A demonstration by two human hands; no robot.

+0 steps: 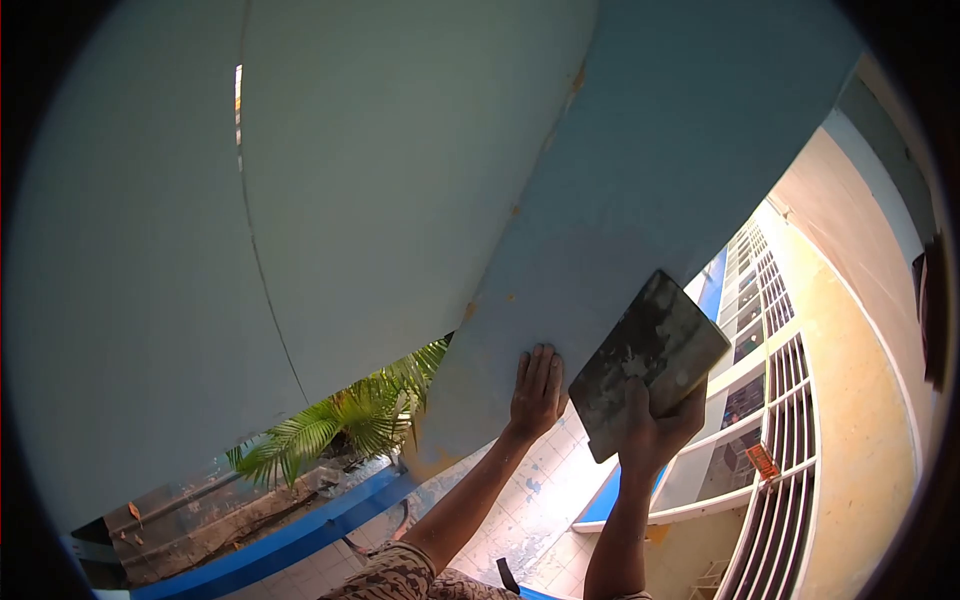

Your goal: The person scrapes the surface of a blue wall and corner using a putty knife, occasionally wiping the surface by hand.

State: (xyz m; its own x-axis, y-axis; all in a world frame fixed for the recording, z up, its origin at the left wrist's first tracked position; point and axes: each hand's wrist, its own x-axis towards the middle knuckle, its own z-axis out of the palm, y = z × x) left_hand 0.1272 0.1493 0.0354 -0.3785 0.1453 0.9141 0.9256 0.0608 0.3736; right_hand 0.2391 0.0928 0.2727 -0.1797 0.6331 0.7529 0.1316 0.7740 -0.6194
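My left hand (538,388) lies against the pale blue-grey painted pillar (600,200), fingers stretched out together along its lower part. My right hand (658,425) is wrapped round a dark, flat rectangular slab (650,350), with the thumb across its near face. Whitish smears and patches cover that face. The slab is tilted, its upper corner overlapping the pillar's right edge in this view. Small brownish spots mark the pillar along its seam with the wide pale panel (370,190).
Palm leaves (350,415) show below the panel, behind a blue ledge (280,535). Pale floor tiles (500,490) lie beneath my arms. To the right runs a yellow wall (860,400) with barred windows (790,400) and a small orange sign (762,461).
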